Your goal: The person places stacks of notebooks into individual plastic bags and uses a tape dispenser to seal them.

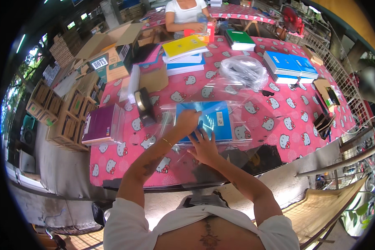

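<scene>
Both hands I'm watching are at the blue spiral notebook point(221, 125) lying near the front middle of the tabletop point(264, 146). The left hand point(187, 120) rests over its cover with the fingers curled in; I can't tell whether they pinch anything. The right hand point(205, 148) is spread wide, fingers apart, across the notebook's near edge.

Clear plastic film point(167, 121) sticks out loosely past the notebook's sides, so I'd judge the wrapping partway along: notebook and film are together, but the loose margins look unsecured. The purple notebooks point(101, 125) at the left edge seem to be in clear plastic already. The yellow notebooks point(185, 45), green notebooks point(240, 37) and stacked blue notebooks point(282, 64) farther back look to me like work left to do, though I can't confirm they are bare.

The tabletop wears a pink cartoon-cat cover, with a dark patch along the near edge. On it I also see a black tape dispenser point(145, 107) and a heap of clear plastic point(243, 71). Beyond are an open cardboard box point(114, 64), a co-worker point(187, 14) in white, a red fan point(292, 20), and stacked cartons point(73, 104) above a concrete floor point(60, 158).
</scene>
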